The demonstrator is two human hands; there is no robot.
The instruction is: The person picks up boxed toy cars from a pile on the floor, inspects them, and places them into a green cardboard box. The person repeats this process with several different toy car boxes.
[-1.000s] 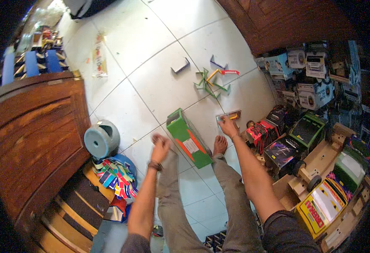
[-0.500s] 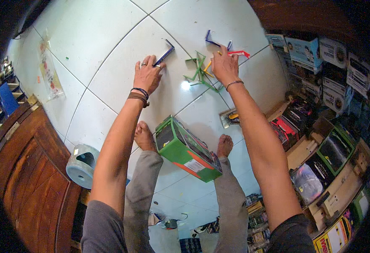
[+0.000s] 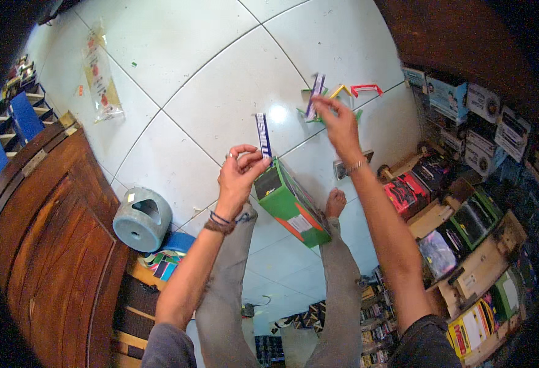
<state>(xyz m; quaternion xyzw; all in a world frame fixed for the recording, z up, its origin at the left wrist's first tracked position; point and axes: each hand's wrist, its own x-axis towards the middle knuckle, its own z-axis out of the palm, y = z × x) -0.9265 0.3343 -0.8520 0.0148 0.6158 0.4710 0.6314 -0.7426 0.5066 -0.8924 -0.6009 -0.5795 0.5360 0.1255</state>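
Observation:
My left hand [image 3: 238,176] pinches the lower end of a narrow blue strip with white markings [image 3: 262,136], its upper tip bent over. The strip stands just above the near-left corner of a green, black and orange box [image 3: 297,222] between my feet. Farther out to the right, my right hand [image 3: 343,132], slightly blurred, grips a similar blue strip [image 3: 317,92]. Beneath and beside it on the floor lie green bent strips [image 3: 311,118], partly hidden by the hand. A yellow bent strip [image 3: 342,89] and a red bent strip [image 3: 366,89] lie just beyond.
White floor tiles [image 3: 214,86] spread around. At left are a grey round stool [image 3: 142,219], a carved wooden door [image 3: 54,239] and a clear plastic wrapper [image 3: 100,80]. Stacked boxes [image 3: 456,95] and wooden shelving with packages [image 3: 459,270] line the right. A small metal-edged item [image 3: 349,164] lies near my right forearm.
Both blue strips have been lifted off the floor. My left hand has come nearer, toward the box, with one. My right hand has raised the other above the green strips. The view has shifted.

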